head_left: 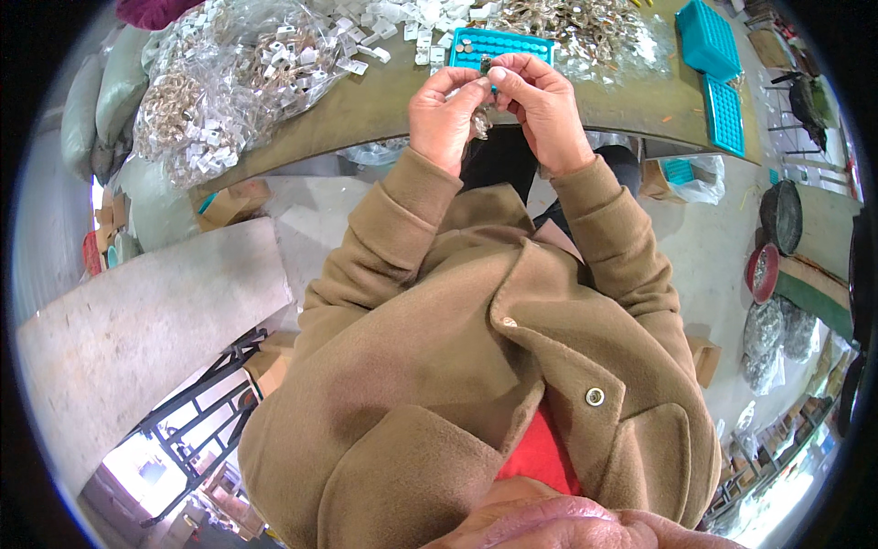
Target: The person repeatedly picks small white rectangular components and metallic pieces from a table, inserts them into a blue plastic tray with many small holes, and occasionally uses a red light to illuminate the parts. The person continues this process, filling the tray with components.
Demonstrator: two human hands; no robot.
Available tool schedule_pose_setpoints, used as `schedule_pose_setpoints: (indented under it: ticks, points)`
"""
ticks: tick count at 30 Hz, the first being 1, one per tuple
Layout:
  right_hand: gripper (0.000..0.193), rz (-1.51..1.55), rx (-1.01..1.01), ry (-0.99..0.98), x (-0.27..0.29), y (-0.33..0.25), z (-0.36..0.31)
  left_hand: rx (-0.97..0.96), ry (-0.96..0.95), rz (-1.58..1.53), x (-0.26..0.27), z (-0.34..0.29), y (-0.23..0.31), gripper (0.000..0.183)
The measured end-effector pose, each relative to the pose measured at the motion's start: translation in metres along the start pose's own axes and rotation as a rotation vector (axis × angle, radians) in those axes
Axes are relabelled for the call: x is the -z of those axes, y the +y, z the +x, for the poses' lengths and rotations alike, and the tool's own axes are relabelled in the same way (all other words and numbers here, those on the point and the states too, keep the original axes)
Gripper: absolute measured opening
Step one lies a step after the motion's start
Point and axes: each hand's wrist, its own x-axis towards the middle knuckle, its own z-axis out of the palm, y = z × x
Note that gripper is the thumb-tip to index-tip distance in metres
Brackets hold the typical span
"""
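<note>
My left hand (443, 119) and my right hand (549, 112) meet over the table's near edge, fingers pinched together. A small metal part (486, 64), dark and shiny, shows between the fingertips; its exact kind is too small to tell. Below the left fingers hangs another shiny, brownish piece (480, 123), partly hidden by the hand. Just beyond the hands lies a turquoise tray (546, 50) with rows of small holes and a few round pieces at its left end.
White square plastic parts (380, 27) and a heap of metal parts (608, 27) cover the table's far side. Bags of parts (197, 128) lie at left. Turquoise bins (709, 46) and another holed tray (723, 114) sit at right. A pale board (155, 302) stands lower left.
</note>
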Motion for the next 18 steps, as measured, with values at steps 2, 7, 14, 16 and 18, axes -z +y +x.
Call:
schedule_pose_setpoints:
  ticks: [2, 7, 14, 16, 18]
  points:
    - [0.008, -0.06, 0.106, 0.022, -0.002, 0.002, -0.003, -0.042, -0.001, 0.066, 0.001, 0.001, -0.001, 0.008]
    - [0.009, -0.031, 0.032, -0.037, 0.004, -0.001, -0.002, -0.362, -0.032, 0.412, 0.002, 0.005, -0.007, 0.007]
    - [0.009, -0.138, -0.102, -0.067, 0.011, -0.01, -0.001, -0.436, -0.057, 0.753, 0.01, 0.012, -0.001, 0.006]
    - [0.009, -0.174, -0.068, -0.057, 0.013, -0.01, -0.001, -0.379, -0.056, 0.728, 0.01, 0.013, 0.001, 0.005]
    - [0.009, -0.222, 0.062, -0.046, 0.012, -0.005, -0.001, -0.223, -0.069, 0.588, 0.009, 0.014, 0.002, 0.006]
